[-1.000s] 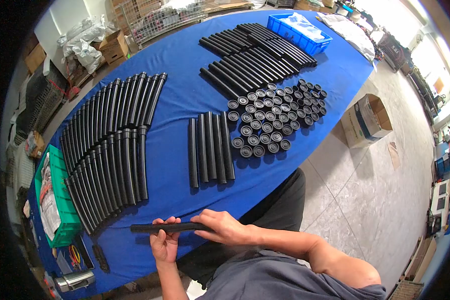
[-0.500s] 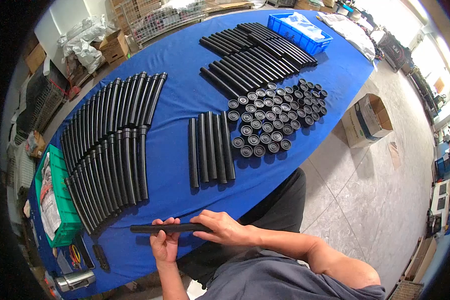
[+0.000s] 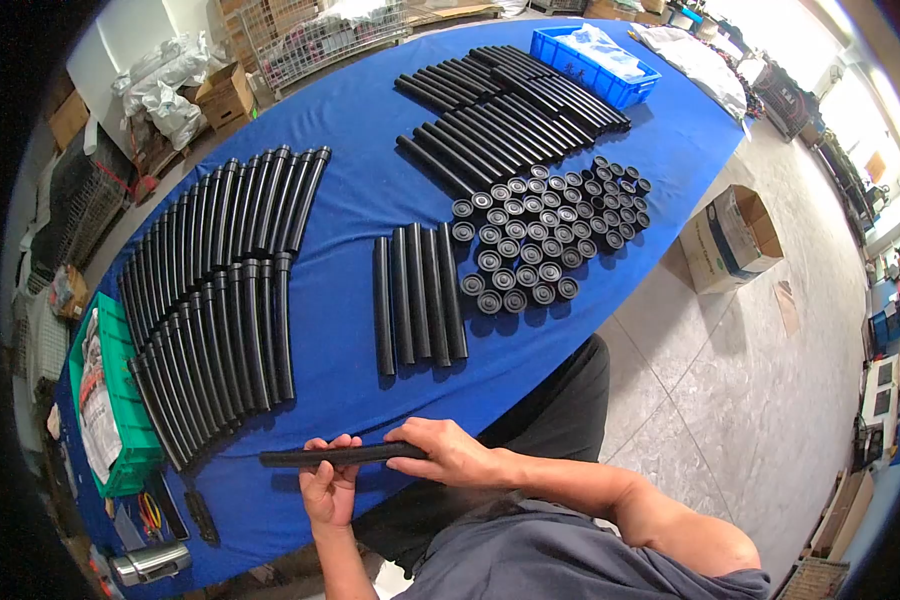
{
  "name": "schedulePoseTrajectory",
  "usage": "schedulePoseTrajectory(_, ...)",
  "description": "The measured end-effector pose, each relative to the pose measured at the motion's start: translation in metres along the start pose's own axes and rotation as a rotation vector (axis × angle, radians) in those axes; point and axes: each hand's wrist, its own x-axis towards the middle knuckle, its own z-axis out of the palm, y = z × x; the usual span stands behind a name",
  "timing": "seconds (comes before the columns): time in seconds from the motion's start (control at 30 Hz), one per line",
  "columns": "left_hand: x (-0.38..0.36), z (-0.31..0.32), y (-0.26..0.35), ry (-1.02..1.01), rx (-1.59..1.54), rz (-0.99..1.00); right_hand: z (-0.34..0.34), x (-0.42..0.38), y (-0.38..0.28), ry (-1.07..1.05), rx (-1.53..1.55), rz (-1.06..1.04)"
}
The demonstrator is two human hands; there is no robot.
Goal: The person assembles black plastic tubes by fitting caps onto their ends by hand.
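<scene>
A black tube (image 3: 292, 458) lies nearly level between both hands, over the near edge of the blue-covered table (image 3: 355, 400). My left hand (image 3: 331, 478) is closed around its middle from below, fingertips showing above it. Wrapped over the tube's right end is my right hand (image 3: 448, 452), which hides that end. Just beyond the hands, several loose black tubes (image 3: 420, 300) lie side by side. To their right sit many round black caps (image 3: 515, 250), ringed faces up. On the left, two rows of black tubes with collared ends (image 3: 220, 290) are laid out.
More black tubes (image 3: 500, 125) lie at the far side, by a blue crate (image 3: 625, 95) holding clear plastic. A green crate (image 3: 135, 430), a metal cylinder (image 3: 152, 563) and small tools (image 3: 202, 515) are at the left edge. A cardboard box (image 3: 725, 245) stands on the floor.
The view has shifted very slightly. Both hands keep their hold on the tube, the right hand turning a little around its end; nothing else has visibly moved.
</scene>
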Motion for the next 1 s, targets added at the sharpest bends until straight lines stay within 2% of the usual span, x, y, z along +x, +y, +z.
schedulePoseTrajectory(0.07, 0.000, 0.000, 0.000, 0.005, -0.003, -0.002, 0.008, -0.003, 0.002, 0.054, -0.095, -0.104)
schedulePoseTrajectory(0.17, 0.000, -0.004, 0.001, -0.013, -0.014, -0.001, 0.001, 0.000, -0.003, 0.019, -0.023, -0.037)
schedulePoseTrajectory(0.27, 0.000, -0.002, 0.000, -0.019, 0.002, 0.003, -0.015, 0.012, -0.016, -0.280, 0.269, 0.510)
schedulePoseTrajectory(0.37, 0.001, -0.001, 0.000, -0.003, 0.006, -0.005, 0.002, -0.001, -0.003, 0.003, -0.060, -0.033)
schedulePoseTrajectory(0.4, 0.000, -0.002, 0.001, -0.003, -0.001, -0.011, 0.001, -0.001, -0.006, 0.006, -0.064, -0.036)
schedulePoseTrajectory(0.5, 0.000, -0.005, 0.000, -0.016, 0.016, 0.000, -0.007, 0.003, -0.017, -0.036, 0.092, 0.170)
schedulePoseTrajectory(0.6, 0.001, -0.002, 0.000, -0.002, 0.027, 0.008, -0.002, 0.002, 0.002, -0.055, 0.074, 0.092)
schedulePoseTrajectory(0.7, 0.001, -0.002, 0.000, 0.003, 0.011, -0.003, 0.004, -0.002, -0.004, 0.043, -0.056, -0.035)
schedulePoseTrajectory(0.83, -0.002, -0.005, 0.000, -0.023, -0.010, 0.013, -0.003, 0.001, -0.013, 0.005, 0.070, 0.175)
schedulePoseTrajectory(0.87, -0.001, -0.005, 0.000, -0.022, 0.008, 0.019, -0.004, 0.002, -0.008, -0.063, 0.091, 0.196)
schedulePoseTrajectory(0.97, 0.003, -0.005, -0.001, -0.028, 0.039, 0.019, 0.003, -0.003, -0.001, 0.036, -0.014, 0.007)
schedulePoseTrajectory(1.0, 0.002, -0.001, 0.000, -0.024, 0.034, 0.009, 0.002, -0.002, -0.005, 0.021, -0.050, 0.002)
